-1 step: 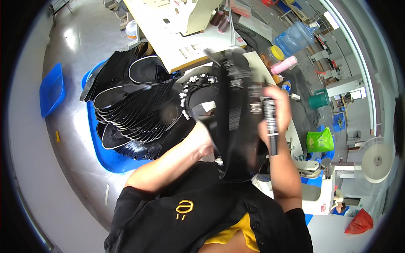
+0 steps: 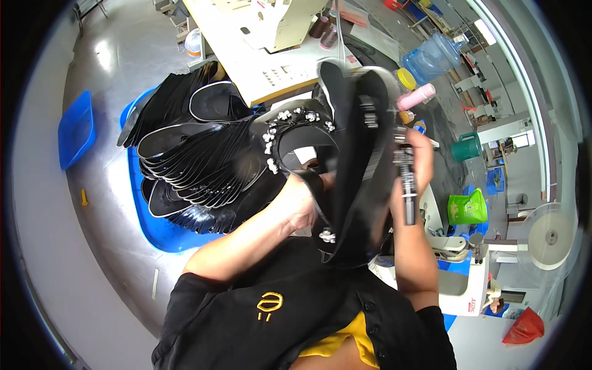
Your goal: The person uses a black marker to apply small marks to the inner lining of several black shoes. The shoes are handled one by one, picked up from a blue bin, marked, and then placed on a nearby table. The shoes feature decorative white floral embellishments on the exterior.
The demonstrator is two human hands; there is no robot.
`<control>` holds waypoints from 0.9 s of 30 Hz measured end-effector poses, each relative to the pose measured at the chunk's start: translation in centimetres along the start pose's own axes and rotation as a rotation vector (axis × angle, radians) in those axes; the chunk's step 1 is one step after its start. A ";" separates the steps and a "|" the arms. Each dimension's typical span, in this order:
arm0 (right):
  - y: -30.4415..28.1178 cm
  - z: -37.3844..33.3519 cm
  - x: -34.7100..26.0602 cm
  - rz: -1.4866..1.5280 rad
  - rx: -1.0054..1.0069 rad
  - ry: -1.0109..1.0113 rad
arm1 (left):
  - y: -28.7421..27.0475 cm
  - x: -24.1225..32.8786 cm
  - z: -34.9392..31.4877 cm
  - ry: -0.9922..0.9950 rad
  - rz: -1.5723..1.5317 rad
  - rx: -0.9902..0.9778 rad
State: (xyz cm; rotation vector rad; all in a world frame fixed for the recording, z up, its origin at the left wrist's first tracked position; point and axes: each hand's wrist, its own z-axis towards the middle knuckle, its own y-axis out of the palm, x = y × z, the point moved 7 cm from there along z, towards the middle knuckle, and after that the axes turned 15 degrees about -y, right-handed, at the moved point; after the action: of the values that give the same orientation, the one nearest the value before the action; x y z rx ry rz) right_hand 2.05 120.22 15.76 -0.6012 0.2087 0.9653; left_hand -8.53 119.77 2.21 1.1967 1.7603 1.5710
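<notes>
My left hand (image 2: 301, 206) is closed on a bundle of black shoe uppers (image 2: 295, 139) at the middle of the view, its fingers partly hidden by them. White bead-like ornaments edge the curved opening of the nearest upper. On the right side of the bundle, my right hand (image 2: 421, 161) is closed round a black marker pen (image 2: 408, 194) with white print, its tip end pointing down. Whether the right fingers also touch the uppers is blurred. To the left, fanned stacks of black uppers (image 2: 185, 163) with pale edges lie in a blue tray (image 2: 145, 225).
Beyond the bundle stands a cream sewing machine (image 2: 280, 28) on a white table (image 2: 271, 77) with dark thread spools (image 2: 328, 37). A water jug (image 2: 431, 58), pink bottle (image 2: 416, 97) and green bag (image 2: 467, 206) stand to the right. Another blue tray (image 2: 77, 132) is at far left.
The far ends of the uppers have swung to the right and spread apart. My right hand has shifted slightly right with the marker pen; my left hand stays in place.
</notes>
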 end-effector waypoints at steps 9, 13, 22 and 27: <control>-2.4 -4.6 1.1 -0.040 0.194 0.244 | 1.2 0.4 -2.3 0.183 0.285 0.242; -3.4 -5.2 0.6 -0.081 0.160 0.263 | 2.6 0.0 -2.6 0.102 0.304 0.220; -7.6 -6.4 2.3 0.041 0.021 0.502 | 3.1 0.5 -2.6 0.324 0.665 0.295; -13.1 -1.2 -3.6 0.160 0.143 0.046 | 3.3 0.8 -3.0 0.290 0.798 0.324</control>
State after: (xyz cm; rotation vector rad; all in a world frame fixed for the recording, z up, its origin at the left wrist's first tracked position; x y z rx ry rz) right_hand 10.87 111.40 21.34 -0.4802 0.3682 1.0816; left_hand -10.45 118.67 6.21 2.1068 1.8781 2.0083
